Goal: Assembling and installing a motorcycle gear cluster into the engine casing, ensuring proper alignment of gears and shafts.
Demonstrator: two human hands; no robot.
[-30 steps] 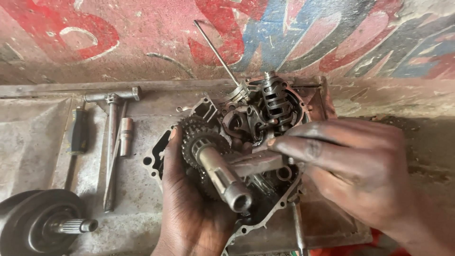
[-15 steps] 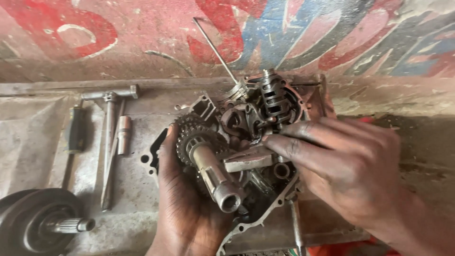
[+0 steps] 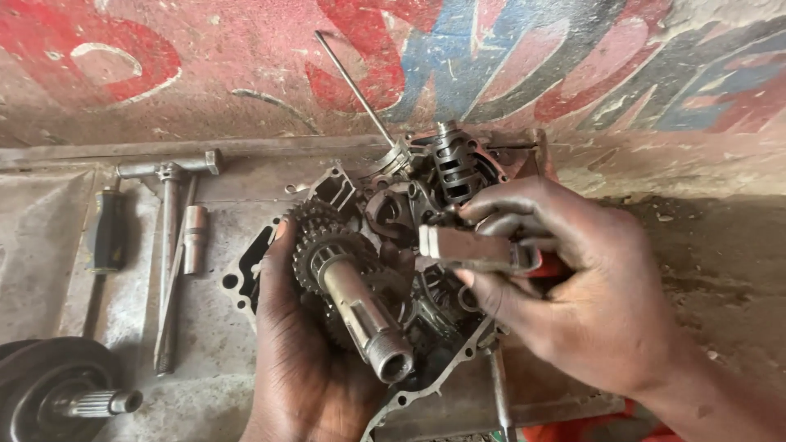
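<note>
The left hand (image 3: 307, 360) cups the gear shaft (image 3: 360, 315) from below, fingers closed around its gear cluster; the right hand (image 3: 573, 286) pinches a short metal shaft (image 3: 471, 248) above the open engine case (image 3: 409, 270). The gear shaft sits in the case, tilted toward the camera, oily, with splines and a hollow end. Risk: the greasy shaft may slip from the pinch and drop among the gears, or the cluster may cock and bind. A T-handle wrench (image 3: 168, 237), a socket (image 3: 195, 237), a screwdriver (image 3: 108, 229) and a clutch drum (image 3: 57, 397) lie to the left.
</note>
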